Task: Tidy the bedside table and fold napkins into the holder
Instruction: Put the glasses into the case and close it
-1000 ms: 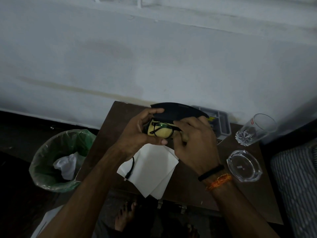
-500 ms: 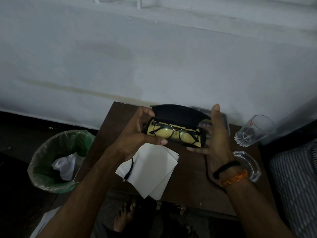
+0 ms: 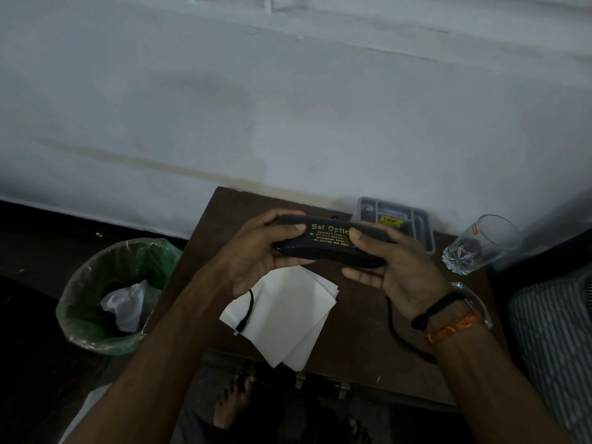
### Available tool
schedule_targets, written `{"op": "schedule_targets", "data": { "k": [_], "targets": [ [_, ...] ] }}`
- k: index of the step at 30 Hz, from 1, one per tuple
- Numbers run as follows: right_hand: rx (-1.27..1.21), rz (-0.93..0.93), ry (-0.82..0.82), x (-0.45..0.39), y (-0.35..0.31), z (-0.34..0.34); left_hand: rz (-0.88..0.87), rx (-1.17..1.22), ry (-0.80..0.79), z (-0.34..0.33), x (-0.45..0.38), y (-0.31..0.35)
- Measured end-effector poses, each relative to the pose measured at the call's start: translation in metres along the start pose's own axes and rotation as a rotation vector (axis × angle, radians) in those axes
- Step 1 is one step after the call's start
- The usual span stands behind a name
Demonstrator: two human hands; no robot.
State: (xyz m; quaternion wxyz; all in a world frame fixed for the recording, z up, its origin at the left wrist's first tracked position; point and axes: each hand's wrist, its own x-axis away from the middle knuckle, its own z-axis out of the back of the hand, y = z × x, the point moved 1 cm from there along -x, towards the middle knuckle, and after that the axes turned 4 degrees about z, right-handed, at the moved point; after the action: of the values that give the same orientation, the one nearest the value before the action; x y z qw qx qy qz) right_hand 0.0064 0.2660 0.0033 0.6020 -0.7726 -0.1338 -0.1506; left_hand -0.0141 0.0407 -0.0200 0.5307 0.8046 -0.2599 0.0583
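Head view showed both hands — left hand [image 3: 256, 251], right hand [image 3: 394, 267] — gripping the closed spectacle case [image 3: 326, 243] above the desk [image 3: 358, 341], over the unfolded napkins [image 3: 285, 312]. Set down carelessly, it risked knocking the tilted glass [image 3: 480, 245] or snagging the cable [image 3: 248, 307].

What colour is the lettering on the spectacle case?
Gold-yellow, on the closed black spectacle case; head view.

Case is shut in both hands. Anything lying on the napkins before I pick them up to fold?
Yes. A black cable lies across the napkins, its plug on their left edge, below the left hand.
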Motion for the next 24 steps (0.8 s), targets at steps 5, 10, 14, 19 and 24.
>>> {"op": "schedule_targets", "data": {
  "k": [5, 10, 14, 19, 24],
  "targets": [
    [-0.031, 0.019, 0.006, -0.003, 0.004, -0.002, -0.007, -0.089, 0.038, 0.006, 0.000, -0.002],
    [-0.029, 0.067, 0.024, -0.005, 0.004, -0.008, -0.046, -0.088, 0.076, 0.010, 0.001, -0.001],
    [-0.010, 0.131, 0.053, -0.007, 0.007, -0.016, -0.067, -0.063, 0.089, 0.013, 0.001, -0.002],
    [-0.065, 0.160, 0.058, -0.011, 0.011, -0.024, -0.100, 0.034, 0.135, 0.020, 0.000, 0.001],
    [-0.002, 0.127, 0.116, -0.010, 0.010, -0.023, -0.069, 0.124, 0.469, 0.036, 0.001, 0.002]
  ]
}}
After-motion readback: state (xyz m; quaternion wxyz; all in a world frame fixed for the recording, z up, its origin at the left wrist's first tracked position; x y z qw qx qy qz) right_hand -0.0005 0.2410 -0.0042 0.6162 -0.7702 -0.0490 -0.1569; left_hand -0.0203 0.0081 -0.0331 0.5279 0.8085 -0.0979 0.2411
